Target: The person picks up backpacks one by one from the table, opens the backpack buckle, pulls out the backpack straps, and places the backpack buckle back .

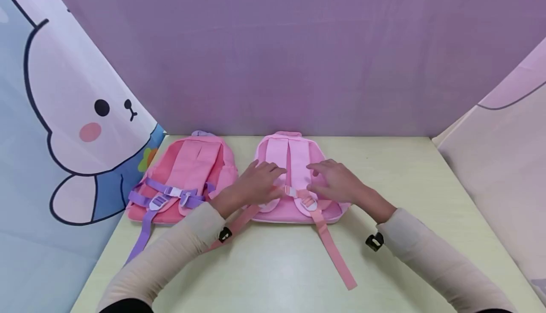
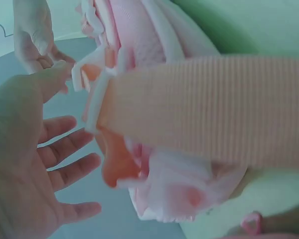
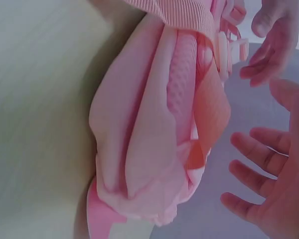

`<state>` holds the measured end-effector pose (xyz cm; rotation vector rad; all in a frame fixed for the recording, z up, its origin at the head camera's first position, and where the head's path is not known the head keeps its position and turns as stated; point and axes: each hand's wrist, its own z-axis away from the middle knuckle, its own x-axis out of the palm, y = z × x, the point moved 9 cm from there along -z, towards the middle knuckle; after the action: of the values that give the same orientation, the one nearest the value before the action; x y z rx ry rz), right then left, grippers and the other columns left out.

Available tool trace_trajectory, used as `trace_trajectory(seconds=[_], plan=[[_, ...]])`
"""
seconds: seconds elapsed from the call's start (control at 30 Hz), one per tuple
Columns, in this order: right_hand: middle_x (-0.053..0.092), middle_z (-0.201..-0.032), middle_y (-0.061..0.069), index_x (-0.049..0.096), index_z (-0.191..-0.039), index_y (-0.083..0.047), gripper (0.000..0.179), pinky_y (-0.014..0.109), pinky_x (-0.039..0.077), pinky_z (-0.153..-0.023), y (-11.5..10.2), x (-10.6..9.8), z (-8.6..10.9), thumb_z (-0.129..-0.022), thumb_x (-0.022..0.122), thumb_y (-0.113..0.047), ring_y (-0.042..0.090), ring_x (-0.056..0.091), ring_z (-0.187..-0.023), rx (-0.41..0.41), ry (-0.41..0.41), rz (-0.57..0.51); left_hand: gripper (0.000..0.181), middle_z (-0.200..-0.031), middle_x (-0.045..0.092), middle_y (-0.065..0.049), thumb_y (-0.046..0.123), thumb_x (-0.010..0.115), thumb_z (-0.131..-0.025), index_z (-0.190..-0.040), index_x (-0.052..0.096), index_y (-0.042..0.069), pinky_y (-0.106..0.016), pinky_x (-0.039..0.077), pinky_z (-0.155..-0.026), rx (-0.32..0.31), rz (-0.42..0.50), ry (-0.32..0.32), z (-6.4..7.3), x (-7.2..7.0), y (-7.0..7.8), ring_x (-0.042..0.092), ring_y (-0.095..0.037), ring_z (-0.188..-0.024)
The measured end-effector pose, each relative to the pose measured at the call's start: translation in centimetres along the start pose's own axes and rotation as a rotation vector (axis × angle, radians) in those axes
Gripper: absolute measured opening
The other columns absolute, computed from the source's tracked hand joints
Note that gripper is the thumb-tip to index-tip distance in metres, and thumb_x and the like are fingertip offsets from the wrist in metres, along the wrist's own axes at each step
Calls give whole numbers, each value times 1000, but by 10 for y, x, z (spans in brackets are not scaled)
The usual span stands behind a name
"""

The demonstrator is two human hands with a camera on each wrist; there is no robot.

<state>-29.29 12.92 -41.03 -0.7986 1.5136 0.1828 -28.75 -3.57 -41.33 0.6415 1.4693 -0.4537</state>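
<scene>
A light pink backpack (image 1: 313, 154) lies on the table with its shoulder straps facing up. Its chest buckle (image 1: 291, 191) sits at the middle, fastened as far as the head view shows. My left hand (image 1: 261, 183) hovers over the left strap, fingers spread and holding nothing. Above the right strap hangs my right hand (image 1: 337, 180), its fingers loosely extended. In the left wrist view a wide salmon strap (image 2: 199, 109) crosses in front of the bag. The right wrist view shows the bag's side (image 3: 144, 124) below the fingers, apart from them.
A darker pink backpack (image 1: 194, 166) with purple straps lies to the left, close to my left forearm. A loose salmon strap end (image 1: 334, 256) trails toward the table's front. Behind the pale table (image 1: 396, 171) stands a purple wall panel (image 1: 298, 57); a bunny-print cloth (image 1: 81, 95) hangs at left.
</scene>
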Motion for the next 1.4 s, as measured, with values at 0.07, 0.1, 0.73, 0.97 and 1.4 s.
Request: trace_trajectory(seconds=[0.07,0.1,0.73,0.97,1.4], plan=[[72,-107,7,63,-135,-6,56,50,51,-94,-5,2,-1,-92,70,-40,27,62,-111,-19,2,1,58,-134,64,-3,49,67,-94,-142,58,18,-57,40,-113,8,-5,10,-1,3,3,59,-25,-126],[72,-105,7,64,-133,-6,54,49,51,-93,-8,3,-1,-91,70,-39,27,62,-110,-28,4,2,57,-131,65,-2,49,69,-93,-140,59,17,-55,42,-112,15,-6,17,-2,5,5,60,-24,-123],[68,-87,-4,74,-113,-12,33,33,50,-76,-35,32,-13,-86,79,-30,15,58,-87,-71,-3,46,30,-105,70,0,39,71,-94,-116,69,18,-50,46,-106,46,-51,89,-6,10,23,63,-22,-105],[62,-76,-5,75,-101,-13,22,31,46,-71,-41,38,-14,-85,81,-27,15,55,-80,-83,17,79,28,-105,71,1,39,69,-96,-115,70,20,-49,45,-108,27,-54,74,-8,13,20,63,-21,-106],[61,-75,-4,74,-100,-11,21,30,47,-69,-40,39,-16,-85,81,-22,16,55,-78,-29,3,89,28,-108,72,1,40,68,-96,-117,70,20,-51,44,-110,18,-49,54,-10,15,18,64,-21,-108]])
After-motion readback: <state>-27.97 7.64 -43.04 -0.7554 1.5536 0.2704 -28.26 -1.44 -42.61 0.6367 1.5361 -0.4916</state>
